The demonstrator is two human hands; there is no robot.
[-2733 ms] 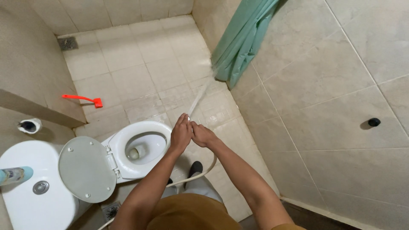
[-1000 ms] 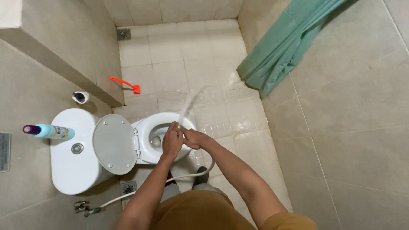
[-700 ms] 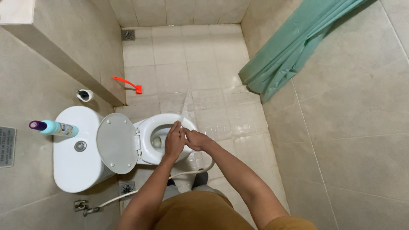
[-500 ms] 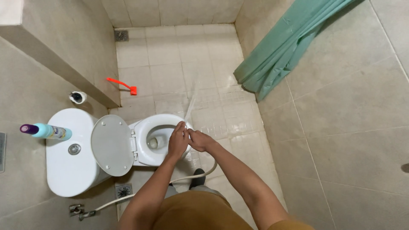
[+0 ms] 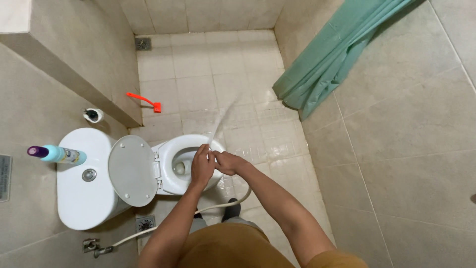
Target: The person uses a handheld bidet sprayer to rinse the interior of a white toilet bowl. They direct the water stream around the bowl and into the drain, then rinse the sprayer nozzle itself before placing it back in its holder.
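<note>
My left hand (image 5: 202,167) and my right hand (image 5: 229,162) are pressed together over the right rim of the white toilet bowl (image 5: 167,149). Both are closed around a small spray head that they almost wholly hide. A thin jet of water (image 5: 224,119) shoots from between them, up and away onto the tiled floor beyond the bowl. A white hose (image 5: 234,200) runs from under my hands, curves past my foot and ends at a wall valve (image 5: 94,245) at the lower left. The toilet lid (image 5: 131,171) stands raised.
A blue bottle with a purple cap (image 5: 57,155) lies on the cistern (image 5: 82,193). A red brush (image 5: 144,101) lies by the low wall, near a small white cup (image 5: 92,115). A green curtain (image 5: 337,54) hangs at the right wall. A floor drain (image 5: 144,43) sits in the far corner.
My hands have stayed clasped over the bowl's rim while the water keeps spraying. The view has shifted a little; the jet still lands on the floor tiles ahead.
</note>
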